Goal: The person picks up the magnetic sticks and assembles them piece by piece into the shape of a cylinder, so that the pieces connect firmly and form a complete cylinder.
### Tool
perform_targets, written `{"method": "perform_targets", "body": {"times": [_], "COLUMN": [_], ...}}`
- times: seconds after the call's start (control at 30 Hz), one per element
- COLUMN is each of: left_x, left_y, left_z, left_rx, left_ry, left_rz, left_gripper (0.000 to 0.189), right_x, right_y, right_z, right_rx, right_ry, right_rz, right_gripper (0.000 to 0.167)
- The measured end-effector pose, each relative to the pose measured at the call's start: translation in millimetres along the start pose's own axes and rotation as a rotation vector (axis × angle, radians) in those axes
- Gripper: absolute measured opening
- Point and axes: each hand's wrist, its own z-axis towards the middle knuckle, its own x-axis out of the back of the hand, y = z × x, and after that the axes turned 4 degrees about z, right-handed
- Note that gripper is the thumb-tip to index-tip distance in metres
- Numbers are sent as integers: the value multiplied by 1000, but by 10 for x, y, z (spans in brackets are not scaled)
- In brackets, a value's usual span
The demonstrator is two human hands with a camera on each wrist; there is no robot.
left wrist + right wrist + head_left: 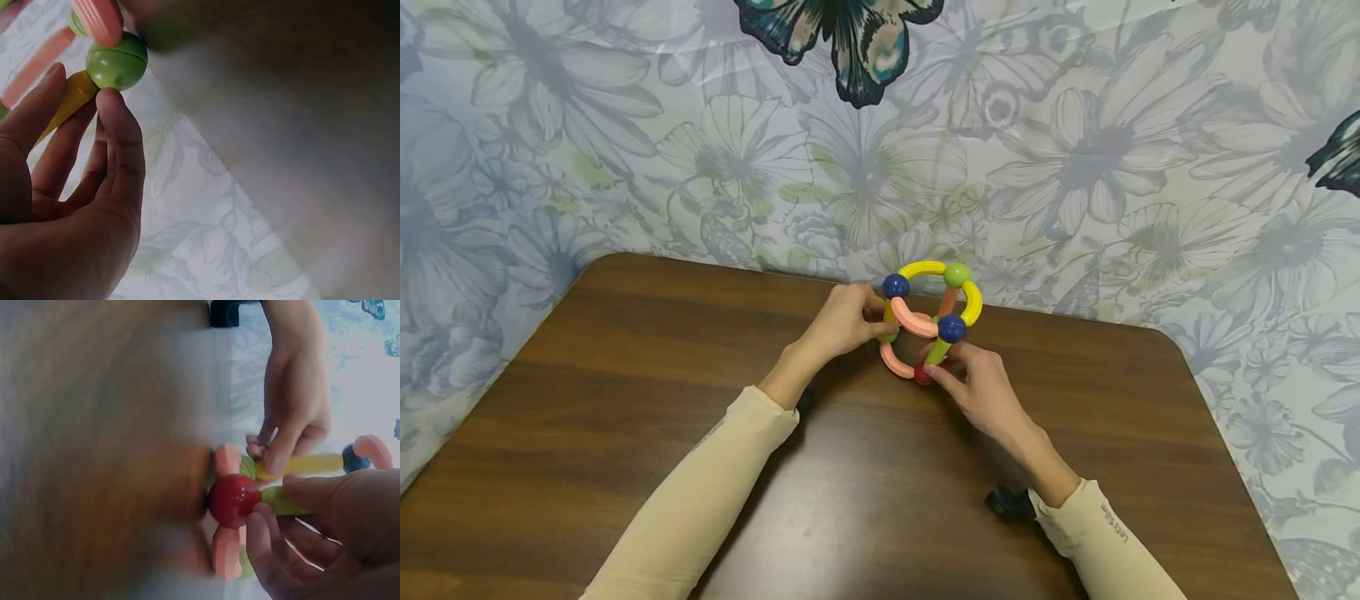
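A magnetic ball-and-stick frame (913,321) stands upright near the table's back edge. Its top ring has yellow and pink curved sticks joined by blue balls and a green ball (957,275); pink curved sticks run along the bottom. My left hand (842,321) pinches an upright yellow stick (74,97) just by a lower green ball (117,60). On the near side, my right hand (981,387) pinches a straight light-green stick (281,500) between a blue ball (952,328) above and a red ball (234,500) below. Whether the lower balls touch the tabletop is hard to tell.
The brown wooden table (820,517) has rounded back corners. Close behind it hangs a flower-and-butterfly patterned backdrop (865,183). A black wrist device (1011,504) shows under the right cuff.
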Motion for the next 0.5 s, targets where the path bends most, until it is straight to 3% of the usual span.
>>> {"method": "perform_targets", "body": {"times": [0.13,0.5], "left_x": [-13,-11], "left_y": [-11,-60], "left_z": [-27,-28], "left_rx": [-18,-61], "left_ry": [6,-20], "left_rz": [1,-5], "left_gripper": [27,26], "right_x": [49,78], "right_y": [35,98], "right_z": [-2,27], "right_rx": [-8,-14], "right_ry": [4,41], "right_rz": [-35,-76], "right_gripper": [19,16]}}
